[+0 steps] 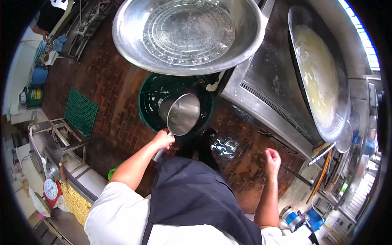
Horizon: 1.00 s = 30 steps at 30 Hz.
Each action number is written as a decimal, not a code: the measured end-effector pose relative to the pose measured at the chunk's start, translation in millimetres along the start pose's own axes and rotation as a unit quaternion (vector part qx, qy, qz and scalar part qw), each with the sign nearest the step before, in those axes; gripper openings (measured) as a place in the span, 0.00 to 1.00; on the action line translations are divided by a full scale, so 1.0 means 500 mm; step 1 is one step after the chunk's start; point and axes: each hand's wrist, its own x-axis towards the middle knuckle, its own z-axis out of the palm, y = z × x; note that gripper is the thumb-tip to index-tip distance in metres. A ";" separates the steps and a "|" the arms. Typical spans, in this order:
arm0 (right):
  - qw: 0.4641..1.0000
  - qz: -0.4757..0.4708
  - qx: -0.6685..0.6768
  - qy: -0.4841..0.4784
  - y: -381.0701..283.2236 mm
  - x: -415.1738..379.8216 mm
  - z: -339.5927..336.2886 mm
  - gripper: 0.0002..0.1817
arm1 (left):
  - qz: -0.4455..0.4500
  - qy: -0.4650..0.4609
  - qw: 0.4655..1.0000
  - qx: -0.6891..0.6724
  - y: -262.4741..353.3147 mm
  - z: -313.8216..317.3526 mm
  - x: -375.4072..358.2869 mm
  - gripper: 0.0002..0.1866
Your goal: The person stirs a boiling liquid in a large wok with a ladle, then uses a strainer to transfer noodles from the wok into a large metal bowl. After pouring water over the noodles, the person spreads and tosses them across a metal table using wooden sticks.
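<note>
My left hand (163, 139) grips the handle of a steel scoop (182, 114). The scoop's cup is tilted over a dark green bucket (149, 97) standing on the brick floor. My right hand (272, 157) hangs at my side as a closed fist with nothing visible in it, above the wet floor near the stove front. A black apron (196, 196) over my white shirt fills the lower middle of the view.
A wide steel basin (126, 32) holding a perforated tray sits just beyond the bucket. A big wok (322, 77) of whitish liquid rests on the steel stove (265, 77) at right. A green mat (80, 112), red scale (51, 190) and yellow noodles (75, 202) are at left. Another person (45, 22) stands far left.
</note>
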 end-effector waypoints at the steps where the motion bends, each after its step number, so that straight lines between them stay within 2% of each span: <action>1: 0.999 0.040 -0.018 -0.013 0.027 -0.025 0.009 0.09 | -0.010 0.021 0.998 0.052 -0.026 -0.008 0.055 0.13; 3: 0.993 0.083 -0.073 -0.039 0.072 -0.078 0.024 0.09 | -0.021 0.036 0.993 0.107 -0.052 -0.015 0.141 0.15; 4: 0.989 0.086 -0.111 -0.051 0.077 -0.102 0.032 0.09 | -0.052 0.047 0.983 0.169 -0.052 -0.014 0.173 0.18; 5: 0.980 0.131 -0.136 -0.060 0.080 -0.127 0.034 0.09 | -0.080 0.058 0.968 0.231 -0.055 -0.011 0.196 0.22; 6: 0.972 0.178 -0.140 -0.067 0.069 -0.148 0.038 0.10 | -0.078 0.053 0.967 0.235 -0.073 -0.005 0.215 0.22; 8: 0.959 0.215 -0.163 -0.083 0.094 -0.175 0.029 0.10 | 0.017 0.154 0.941 0.301 -0.095 0.012 0.248 0.26; 9: 0.956 0.213 -0.185 -0.077 0.107 -0.185 0.022 0.10 | -0.024 0.114 0.959 0.259 -0.069 0.016 0.243 0.29; 10: 0.957 0.219 -0.182 -0.062 0.112 -0.189 0.015 0.10 | -0.051 0.131 0.948 0.285 -0.063 0.031 0.250 0.28; 15: 0.951 0.237 -0.197 -0.035 0.107 -0.191 -0.034 0.13 | 0.079 0.118 0.937 0.319 -0.136 0.106 0.372 0.20; 16: 0.948 0.227 -0.216 -0.047 0.105 -0.190 -0.042 0.14 | -0.018 0.043 0.981 0.186 -0.125 0.116 0.377 0.15; 17: 0.950 0.228 -0.209 -0.037 0.102 -0.191 -0.046 0.14 | -0.118 -0.029 0.991 0.048 -0.116 0.117 0.376 0.12; 19: 0.957 0.202 -0.203 -0.048 0.092 -0.174 -0.055 0.13 | -0.116 -0.079 0.981 -0.135 -0.114 0.106 0.344 0.08; 20: 0.960 0.187 -0.200 -0.057 0.084 -0.162 -0.058 0.12 | -0.123 -0.077 0.972 -0.185 -0.105 0.103 0.310 0.07; 21: 0.955 0.204 -0.203 -0.070 0.064 -0.153 -0.060 0.17 | -0.132 -0.075 0.960 -0.236 -0.098 0.099 0.263 0.07; 22: 0.956 0.204 -0.196 -0.070 0.062 -0.146 -0.061 0.17 | -0.131 -0.107 0.947 -0.272 -0.087 0.094 0.208 0.07; 24: 0.964 0.146 -0.189 -0.116 0.056 -0.123 -0.070 0.17 | -0.068 -0.183 0.918 -0.345 -0.090 0.094 0.130 0.07; 26: 0.963 0.132 -0.184 -0.149 0.047 -0.095 -0.076 0.18 | -0.036 -0.122 0.939 -0.320 0.012 0.119 -0.011 0.07; 29: 0.963 0.106 -0.165 -0.184 0.072 -0.037 -0.093 0.19 | 0.005 -0.166 0.907 -0.387 0.094 0.151 -0.135 0.08; 30: 0.965 0.092 -0.155 -0.192 0.089 -0.015 -0.104 0.19 | 0.023 -0.155 0.909 -0.386 0.150 0.175 -0.191 0.09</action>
